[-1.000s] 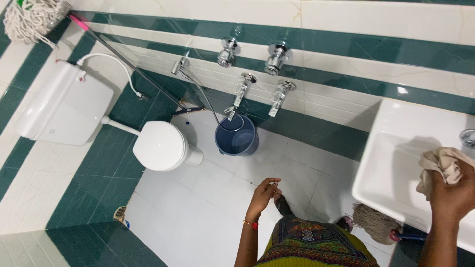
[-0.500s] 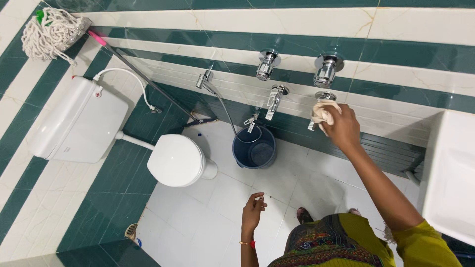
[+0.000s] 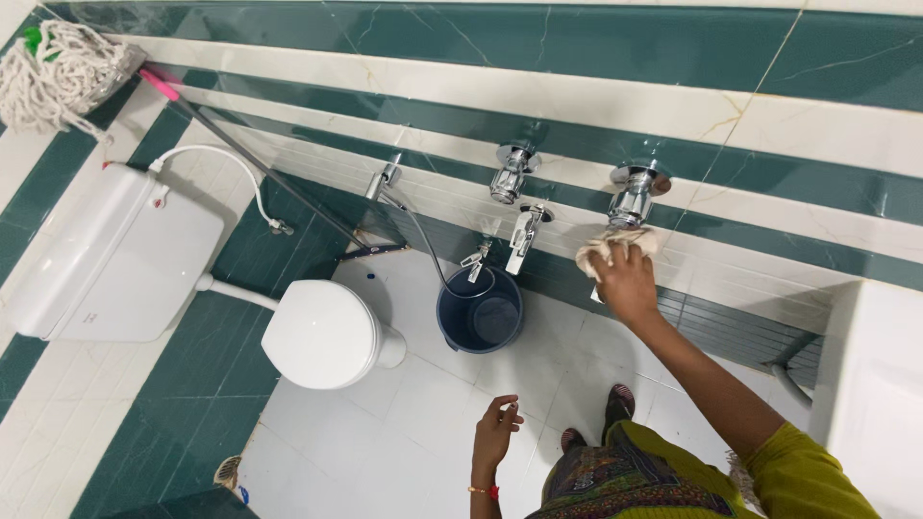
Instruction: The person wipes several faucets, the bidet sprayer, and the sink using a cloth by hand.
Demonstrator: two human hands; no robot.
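At the far left a string mop (image 3: 53,75) leans head-up against the tiled wall, its pink-and-dark handle (image 3: 260,168) slanting down behind the white cistern (image 3: 111,255) and the closed toilet (image 3: 322,334). Next along, a blue bucket (image 3: 479,309) stands on the white floor under a chrome hand-spray holder (image 3: 385,180) and two chrome taps (image 3: 514,173), one above the other. The left hand (image 3: 495,432) hangs loose at the person's side, fingers half curled, holding nothing and touching nothing. Further right the right hand (image 3: 623,284) is raised to the wall, closed around a pale bunched cloth (image 3: 615,247) pressed just beneath the third chrome valve (image 3: 635,195); the cloth seems to touch the valve's lower edge, though the contact is partly hidden. To wipe this fitting well, I would judge it best to wrap the cloth round the body and reach behind the flange where grime gathers, keeping pressure firm yet steady so the knob is not turned. A white basin edge (image 3: 880,384) sits at far right
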